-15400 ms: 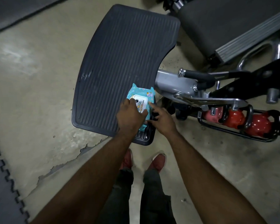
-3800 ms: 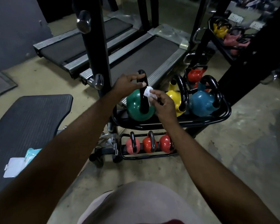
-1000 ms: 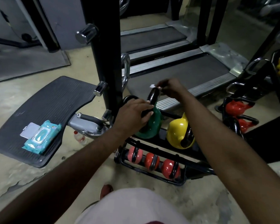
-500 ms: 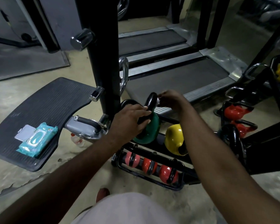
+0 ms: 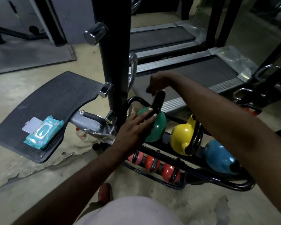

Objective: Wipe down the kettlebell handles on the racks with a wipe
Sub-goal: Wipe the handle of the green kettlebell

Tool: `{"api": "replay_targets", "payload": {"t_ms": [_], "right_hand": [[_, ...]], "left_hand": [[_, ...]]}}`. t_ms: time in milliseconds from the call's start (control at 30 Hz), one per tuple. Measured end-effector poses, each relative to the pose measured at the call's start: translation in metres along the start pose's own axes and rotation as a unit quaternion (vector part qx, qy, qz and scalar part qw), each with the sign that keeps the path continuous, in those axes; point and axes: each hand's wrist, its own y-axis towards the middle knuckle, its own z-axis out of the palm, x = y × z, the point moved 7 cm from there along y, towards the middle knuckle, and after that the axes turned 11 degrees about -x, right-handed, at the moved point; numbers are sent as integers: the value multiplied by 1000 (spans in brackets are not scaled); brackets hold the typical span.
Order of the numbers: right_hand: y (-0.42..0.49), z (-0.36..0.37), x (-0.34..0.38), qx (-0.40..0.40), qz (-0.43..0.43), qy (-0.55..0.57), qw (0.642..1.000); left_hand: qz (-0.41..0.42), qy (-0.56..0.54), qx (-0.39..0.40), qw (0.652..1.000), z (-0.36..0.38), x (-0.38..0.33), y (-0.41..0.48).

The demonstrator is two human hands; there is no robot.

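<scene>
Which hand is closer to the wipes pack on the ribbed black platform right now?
Left. The left hand rests on the green kettlebell, to the right of the wipes pack; the right hand is farther right and farther back, over that kettlebell's black handle.

Green kettlebell (image 5: 158, 127) and yellow kettlebell (image 5: 179, 137): smooth, glossy coating. Handle (image 5: 158, 101): glossy black. Rack (image 5: 217, 185): shiny black-painted metal tube. Peg (image 5: 96, 34): polished chrome. Pad (image 5: 52, 101): matt ribbed rubber, with a shiny plastic-film wipe pack (image 5: 44, 133) near its front edge. Floor (image 5: 39, 169): rough, chipped concrete.
</scene>
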Motion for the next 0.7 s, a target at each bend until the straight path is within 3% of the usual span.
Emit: {"api": "replay_targets", "payload": {"t_ms": [133,333,433,567,633,700], "right_hand": [[11,12,21,74,4,-121,990],[4,-3,27,74,-21,-178,981],[4,1,6,91,6,-74,993],[-21,-17,-23,-54,-16,77,995],[-39,-5,-48,-148,40,220,963],[-61,24,-64,-239,103,337,905]], "left_hand": [[-5,-11,-13,1000,-5,-5,-2],[-12,-1,-16,1000,-7,-8,0],[-19,1,-14,1000,-6,-7,-1],[-19,-14,-25,999,-5,-6,-1],[-33,-29,-34,998,-2,-3,0],[-35,-39,-38,998,-1,0,0]]}}
